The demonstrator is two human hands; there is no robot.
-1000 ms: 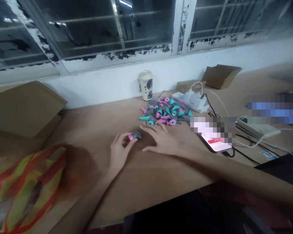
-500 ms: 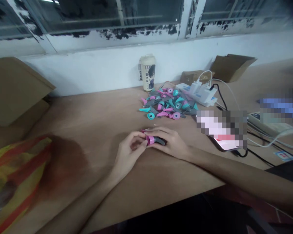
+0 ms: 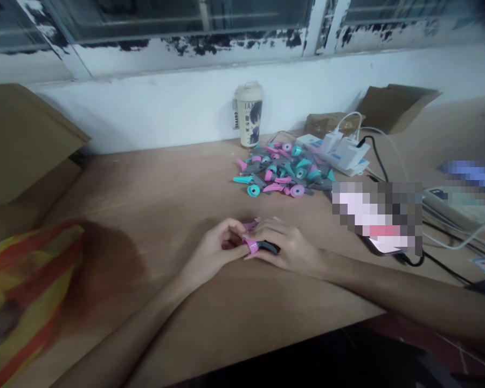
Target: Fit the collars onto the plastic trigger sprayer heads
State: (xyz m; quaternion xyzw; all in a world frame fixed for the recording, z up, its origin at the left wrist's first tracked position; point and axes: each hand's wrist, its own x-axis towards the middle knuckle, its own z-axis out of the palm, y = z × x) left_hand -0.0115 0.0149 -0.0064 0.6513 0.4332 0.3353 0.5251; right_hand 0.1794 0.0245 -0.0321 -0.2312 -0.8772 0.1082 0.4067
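Observation:
My left hand (image 3: 214,249) and my right hand (image 3: 291,247) meet over the wooden table (image 3: 153,194), fingers curled together around a small pink and grey plastic part (image 3: 255,247). A second pink piece (image 3: 250,224) peeks out just above my fingers. Farther back lies a pile of pink, teal and grey plastic parts (image 3: 285,172).
A printed paper cup (image 3: 248,114) stands by the wall. A white power strip with chargers and cables (image 3: 341,152) lies right of the pile, a phone (image 3: 382,240) nearer me. Cardboard boxes (image 3: 24,145) sit at left, a red and yellow bag (image 3: 20,302) at the near left edge.
My right hand came back from near the pile to join the left. Both hands closed on the pink and grey part, which shifted slightly right and nearer to me.

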